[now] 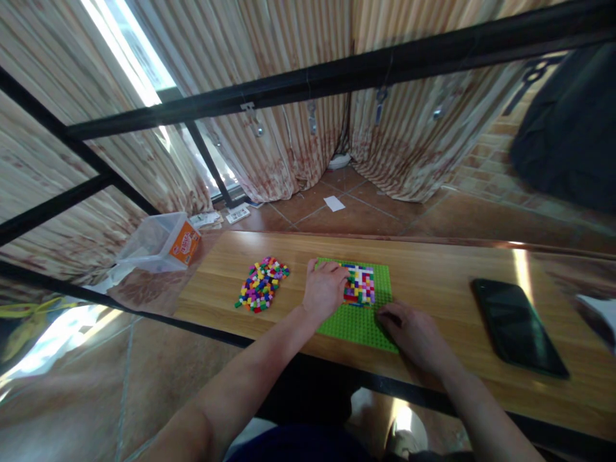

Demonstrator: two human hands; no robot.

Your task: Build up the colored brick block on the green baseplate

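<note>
Farthest to my left, at the end of the wooden table (433,276), a clear plastic box (158,244) with an orange label lies tipped on its side. Next comes the loose pile of small coloured bricks (262,284), a short way left of my left hand (325,289) and well apart from my right, so the left is plainly the nearer one. The pile is longer than it is wide, running from its near-left end to its far-right end. My left hand rests on the left edge of the green baseplate (356,321), fingers curled and close together, tips against the built patch of bricks (359,284). I cannot tell whether they pinch a brick. That patch sits in the far half of the plate, just right of those fingertips. It is about square, with no clear long axis, and its sides run with the plate's. My right hand (414,333) lies palm down on the plate's near right corner, fingers together and pointing left, gripping nothing. Further right, a black phone (517,327) lies flat.
</note>
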